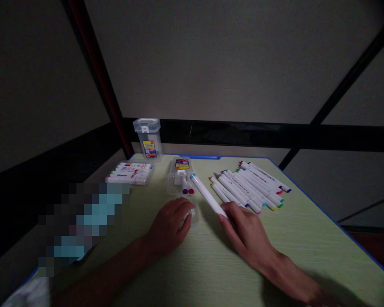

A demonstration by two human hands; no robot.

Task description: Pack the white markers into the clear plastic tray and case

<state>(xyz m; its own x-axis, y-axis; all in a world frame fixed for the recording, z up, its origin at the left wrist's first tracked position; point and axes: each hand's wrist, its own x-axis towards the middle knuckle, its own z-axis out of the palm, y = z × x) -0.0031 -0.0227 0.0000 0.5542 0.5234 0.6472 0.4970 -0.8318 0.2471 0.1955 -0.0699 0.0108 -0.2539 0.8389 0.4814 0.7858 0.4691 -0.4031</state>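
Observation:
A white marker [208,197] with a light blue end is gripped in my right hand [248,232], its blue end angled up and left toward a clear plastic marker case [179,175]. That case lies on its side with its open end toward me; two markers inside show purple and red ends [188,191]. My left hand [171,224] has its thumb and fingers curled on the case's clear lid [196,215], which lies folded out in front. Right of the case, several white markers [249,187] with coloured ends lie side by side in a loose row.
An upright clear marker case [150,138] stands at the table's back left. In front of it lies a flat clear box of markers [130,173]. A pixelated blue patch [92,217] covers something at the left. The pale green table [211,273] has a blue edge, with walls behind and left.

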